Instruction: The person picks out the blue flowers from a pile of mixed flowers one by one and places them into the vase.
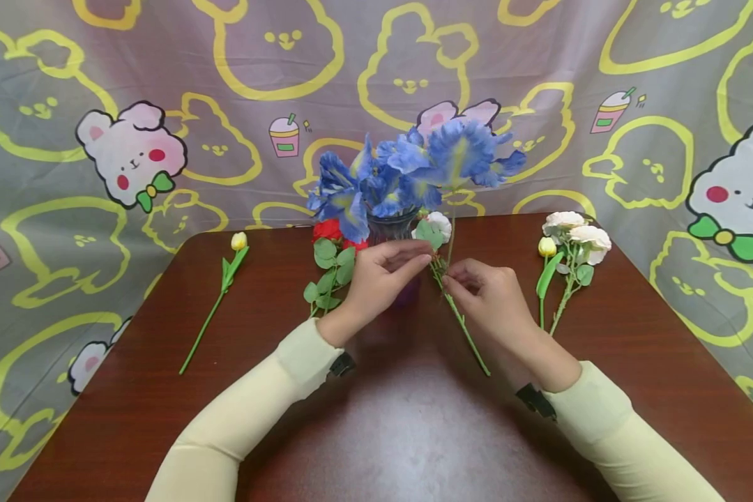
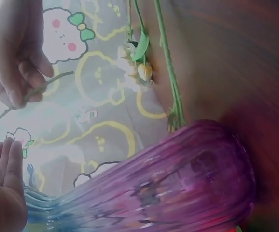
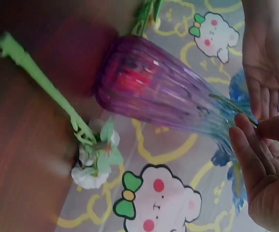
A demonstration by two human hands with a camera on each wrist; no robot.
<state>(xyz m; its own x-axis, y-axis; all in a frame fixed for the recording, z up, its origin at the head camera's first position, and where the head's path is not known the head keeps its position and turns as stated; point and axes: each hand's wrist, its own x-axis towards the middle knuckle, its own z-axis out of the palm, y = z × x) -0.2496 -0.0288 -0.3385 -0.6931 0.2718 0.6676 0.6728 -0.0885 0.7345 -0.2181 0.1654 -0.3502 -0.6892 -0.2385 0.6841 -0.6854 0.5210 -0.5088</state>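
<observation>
My right hand point(image 1: 492, 296) pinches the thin green stem point(image 3: 224, 100) of a blue iris point(image 1: 467, 153) between thumb and fingers. Its bloom stands high at the right of the other blue irises point(image 1: 341, 192), which rise from the glass vase point(image 2: 178, 179). The vase is ribbed, purple below and bluish at its neck. Beside the neck, my left hand point(image 1: 379, 279) is held up with its fingers extended and nothing gripped. In the left wrist view, the pinched stem's lower end sticks out free past the right fingers, outside the vase.
A white flower point(image 1: 439, 226) lies right of the vase, its stem pointing toward me. Red flowers point(image 1: 328, 230) with round leaves lie to the left. One yellow tulip point(image 1: 238, 242) rests far left; another tulip point(image 1: 546, 247) and white blooms point(image 1: 590, 240) lie right. A patterned curtain point(image 1: 226, 174) hangs behind the table.
</observation>
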